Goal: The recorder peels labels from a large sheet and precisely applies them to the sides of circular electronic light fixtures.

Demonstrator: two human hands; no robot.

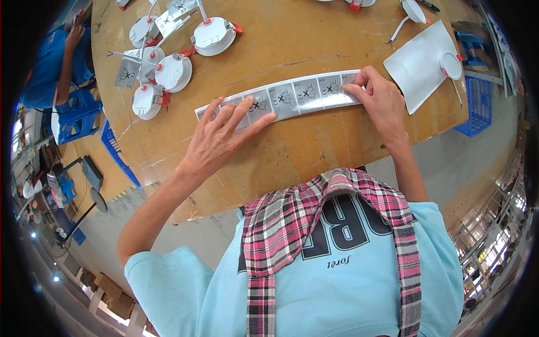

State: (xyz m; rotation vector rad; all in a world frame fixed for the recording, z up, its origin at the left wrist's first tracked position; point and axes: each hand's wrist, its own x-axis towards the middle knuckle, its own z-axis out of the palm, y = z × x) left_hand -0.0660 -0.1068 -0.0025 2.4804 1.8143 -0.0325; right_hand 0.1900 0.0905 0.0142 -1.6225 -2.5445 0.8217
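A light blue short-sleeved T-shirt [314, 286] is worn, filling the lower centre of the frame, with large dark lettering and a smaller line of script printed across the chest. A pink, black and white plaid cloth [292, 213] is draped around the neck, its two ends hanging down the front at lower centre. Both forearms are left bare below the sleeves, and no gloves, rings or wrist items can be made out on the left hand [216, 140] or the right hand [384, 104].

A long label strip [292, 95] lies flat on the wooden table [292, 151]. The left hand [222, 137] presses its left part down; the right hand [382, 101] pinches its right end. White round lamps [168, 67] sit nearby.
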